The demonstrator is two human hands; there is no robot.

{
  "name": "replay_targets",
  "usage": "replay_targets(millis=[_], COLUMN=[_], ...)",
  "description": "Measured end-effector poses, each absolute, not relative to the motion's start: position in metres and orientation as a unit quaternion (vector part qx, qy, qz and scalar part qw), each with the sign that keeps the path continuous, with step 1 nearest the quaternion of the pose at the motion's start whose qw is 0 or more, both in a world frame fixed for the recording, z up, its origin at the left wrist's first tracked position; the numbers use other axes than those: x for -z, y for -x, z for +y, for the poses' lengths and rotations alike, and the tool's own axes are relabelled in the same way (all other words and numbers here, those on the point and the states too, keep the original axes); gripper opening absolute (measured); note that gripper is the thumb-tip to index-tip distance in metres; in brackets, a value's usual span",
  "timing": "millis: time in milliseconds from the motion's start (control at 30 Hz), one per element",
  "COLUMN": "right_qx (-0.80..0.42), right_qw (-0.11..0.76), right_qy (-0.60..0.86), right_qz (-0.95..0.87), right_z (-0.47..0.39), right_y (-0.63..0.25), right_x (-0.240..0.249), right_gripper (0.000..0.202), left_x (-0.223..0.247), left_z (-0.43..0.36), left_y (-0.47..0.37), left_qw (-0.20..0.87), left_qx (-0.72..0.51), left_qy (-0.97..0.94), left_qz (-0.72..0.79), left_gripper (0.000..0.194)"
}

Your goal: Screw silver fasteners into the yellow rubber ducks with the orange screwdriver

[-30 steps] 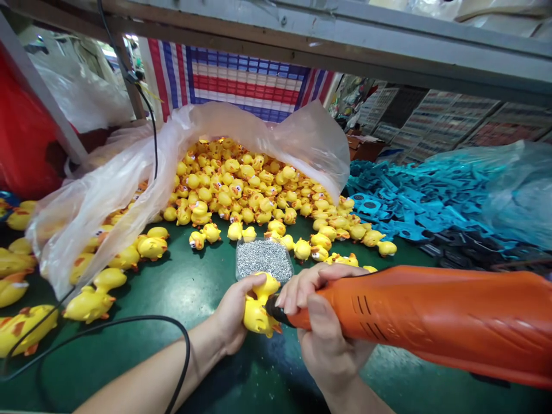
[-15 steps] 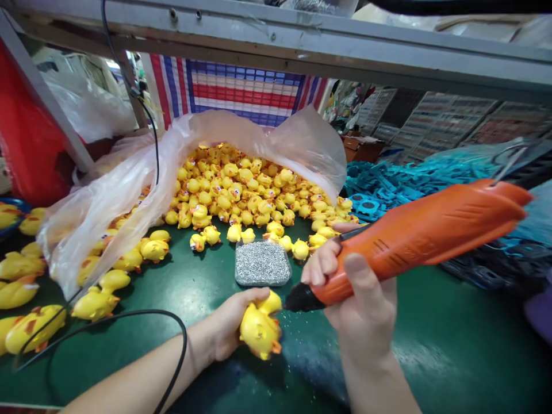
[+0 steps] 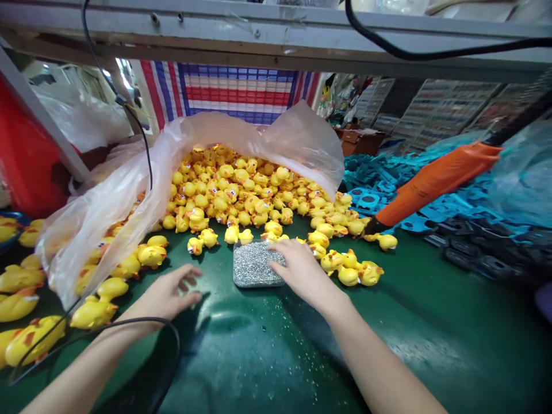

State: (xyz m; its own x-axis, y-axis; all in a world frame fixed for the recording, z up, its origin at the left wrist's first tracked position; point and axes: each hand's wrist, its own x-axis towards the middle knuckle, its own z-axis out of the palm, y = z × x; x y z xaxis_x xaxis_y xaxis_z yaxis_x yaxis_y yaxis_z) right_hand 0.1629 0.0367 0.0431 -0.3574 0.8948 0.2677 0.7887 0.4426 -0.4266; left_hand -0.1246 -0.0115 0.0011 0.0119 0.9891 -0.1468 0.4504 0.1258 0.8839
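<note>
My left hand (image 3: 175, 292) hovers above the green tabletop with its fingers apart and nothing in it. Several yellow toy ducks (image 3: 152, 256) lie just beyond it on the left. My right hand (image 3: 302, 270) reaches over the right side of a clear plastic tray (image 3: 257, 284) full of tiny silvery screws (image 3: 256, 261). Its thumb and fingers are spread above the screws, and no held screw can be made out. The orange electric screwdriver (image 3: 435, 185) hangs free at the right, slanting, its dark tip near some ducks.
A big heap of toy ducks (image 3: 241, 190) spills from a plastic bag (image 3: 125, 190) at the back. Blue plastic parts (image 3: 388, 178) and black parts (image 3: 478, 250) are piled at the right. A black cable (image 3: 146, 319) loops across my left forearm. A metal beam (image 3: 259, 37) spans overhead.
My right hand has let go of the electric screwdriver, which now hangs farther right, and has moved to the screw tray. My left hand has released the duck and shifted left.
</note>
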Motion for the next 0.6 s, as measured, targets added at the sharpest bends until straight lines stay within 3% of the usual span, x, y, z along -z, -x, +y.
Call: replay_targets(millis=[33, 100, 167, 300, 400, 467, 533, 600], right_qx=[-0.137, -0.147, -0.149, -0.168, -0.189, -0.211, -0.241, -0.275], right_qw=[0.173, 0.134, 0.145, 0.190, 0.243, 0.286, 0.330, 0.368], right_qy=[0.537, 0.555, 0.559, 0.566, 0.568, 0.559, 0.546, 0.531], right_qz=[-0.814, -0.808, -0.802, -0.784, -0.763, -0.749, -0.732, -0.712], right_z=[0.043, 0.053, 0.059, 0.065, 0.071, 0.075, 0.078, 0.080], right_y=[-0.159, -0.153, -0.150, -0.153, -0.159, -0.163, -0.165, -0.167], right_x=[-0.036, -0.025, -0.017, -0.008, -0.005, -0.004, -0.003, 0.000], right_gripper=[0.013, 0.007, 0.005, 0.011, 0.014, 0.014, 0.012, 0.013], left_x=[-0.002, 0.000, 0.007, 0.016, 0.001, -0.015, -0.030, -0.038], left_z=[0.006, 0.037, 0.058, 0.070, 0.061, 0.052, 0.043, 0.036], left_y=[0.118, 0.111, 0.111, 0.109, 0.096, 0.083, 0.070, 0.059], left_qw=[0.304, 0.126, 0.062, 0.059, 0.014, 0.014, 0.072, 0.210], left_qx=[-0.316, -0.287, -0.239, -0.164, -0.187, -0.230, -0.299, -0.393], left_qy=[-0.622, -0.684, -0.721, -0.750, -0.752, -0.732, -0.695, -0.646], left_qz=[0.649, 0.659, 0.648, 0.637, 0.632, 0.641, 0.649, 0.620], left_gripper=[0.035, 0.046, 0.052, 0.041, 0.028, 0.030, 0.035, 0.038])
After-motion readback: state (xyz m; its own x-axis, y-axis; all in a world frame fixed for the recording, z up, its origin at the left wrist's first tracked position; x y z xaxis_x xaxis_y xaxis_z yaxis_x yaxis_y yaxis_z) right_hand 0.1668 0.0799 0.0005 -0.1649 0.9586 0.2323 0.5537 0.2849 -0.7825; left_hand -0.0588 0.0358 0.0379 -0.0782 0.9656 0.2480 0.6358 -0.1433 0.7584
